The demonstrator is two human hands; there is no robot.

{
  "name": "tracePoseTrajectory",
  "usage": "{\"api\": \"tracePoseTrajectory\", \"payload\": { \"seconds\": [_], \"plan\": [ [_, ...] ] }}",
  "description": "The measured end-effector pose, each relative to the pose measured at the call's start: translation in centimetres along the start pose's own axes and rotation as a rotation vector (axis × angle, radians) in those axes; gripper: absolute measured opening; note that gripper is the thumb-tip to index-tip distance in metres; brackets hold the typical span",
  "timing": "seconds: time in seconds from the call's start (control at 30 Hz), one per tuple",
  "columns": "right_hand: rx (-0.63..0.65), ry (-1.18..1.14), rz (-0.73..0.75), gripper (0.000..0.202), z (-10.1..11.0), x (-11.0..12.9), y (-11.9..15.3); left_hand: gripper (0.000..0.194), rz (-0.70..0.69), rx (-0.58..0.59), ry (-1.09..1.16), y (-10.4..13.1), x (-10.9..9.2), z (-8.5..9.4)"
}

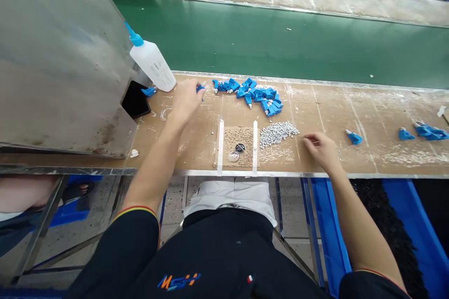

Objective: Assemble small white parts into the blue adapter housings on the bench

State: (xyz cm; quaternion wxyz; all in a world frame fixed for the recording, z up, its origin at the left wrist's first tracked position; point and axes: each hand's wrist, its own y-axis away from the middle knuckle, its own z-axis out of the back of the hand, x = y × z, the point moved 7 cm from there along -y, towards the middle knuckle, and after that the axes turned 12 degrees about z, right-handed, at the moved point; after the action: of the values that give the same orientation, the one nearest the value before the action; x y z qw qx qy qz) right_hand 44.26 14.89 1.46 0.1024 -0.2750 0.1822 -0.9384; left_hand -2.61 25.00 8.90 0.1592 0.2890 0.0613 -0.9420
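My left hand [187,99] is closed on a small blue plastic part [200,88], mostly hidden by the fingers. To the right of that hand lies a loose pile of similar blue plastic parts [257,94] with whitish tips. My right hand [322,148] is just right of a heap of small grey pieces [278,133], its fingers drawn together; whatever they hold is too small to make out. Between the hands, a cardboard pad [239,133] is held by two white strips. A black round piece [240,147] and a clear round piece [234,156] rest on it.
A white bottle with a blue nozzle [153,64] leans by a metal cabinet [66,51], near a dark phone-like slab [135,100]. More blue parts [431,131] lie far right. A green belt [245,37] runs behind the cardboard-covered bench. Blue bins stand below right.
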Motion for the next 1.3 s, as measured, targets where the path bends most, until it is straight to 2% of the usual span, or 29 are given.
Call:
{"api": "tracePoseTrajectory", "payload": {
  "seconds": [0.07,0.13,0.23,0.33,0.47,0.57,0.7,0.83,1.0,1.17,1.3],
  "plan": [
    [0.118,-0.098,0.018,0.018,-2.8,1.6,0.3,0.007,-0.022,-0.033,0.131,4.8,1.7,1.8],
    [0.208,-0.154,0.025,0.017,-4.3,2.6,-0.1,0.014,-0.013,-0.023,0.274,9.4,3.9,2.5],
    [0.279,-0.128,0.069,0.012,-4.7,3.3,-1.4,0.024,0.076,0.045,0.414,14.3,7.3,1.5],
    [0.288,-0.081,0.104,0.009,-4.3,3.5,-2.3,0.029,0.129,0.107,0.479,16.8,9.3,0.2],
    [0.306,-0.054,0.128,0.014,-3.9,4.1,-1.9,0.027,0.121,0.125,0.506,18.2,9.6,0.0],
    [0.315,-0.038,0.122,0.015,-3.6,4.6,-1.4,0.024,0.076,0.121,0.503,18.8,8.9,0.3],
    [0.333,-0.049,0.032,0.016,-3.7,4.7,-1.1,0.022,0.025,0.149,0.519,19.2,7.8,0.0],
    [0.386,-0.046,-0.007,0.018,-3.7,4.6,-1.4,0.022,-0.003,0.171,0.519,19.4,7.6,-0.5],
    [0.519,-0.051,0.054,0.014,-3.9,5.5,-2.6,0.022,0.004,0.16,0.52,19.4,7.9,-0.7],
    [0.608,-0.096,0.153,0.013,-5.6,8.5,-1.4,0.021,-0.025,0.151,0.54,19.6,7.8,-0.6],
    [0.487,-0.177,0.34,0.012,-7.6,12.9,1.1,0.019,-0.04,0.139,0.561,19.6,7.6,-0.7]
  ]
}}
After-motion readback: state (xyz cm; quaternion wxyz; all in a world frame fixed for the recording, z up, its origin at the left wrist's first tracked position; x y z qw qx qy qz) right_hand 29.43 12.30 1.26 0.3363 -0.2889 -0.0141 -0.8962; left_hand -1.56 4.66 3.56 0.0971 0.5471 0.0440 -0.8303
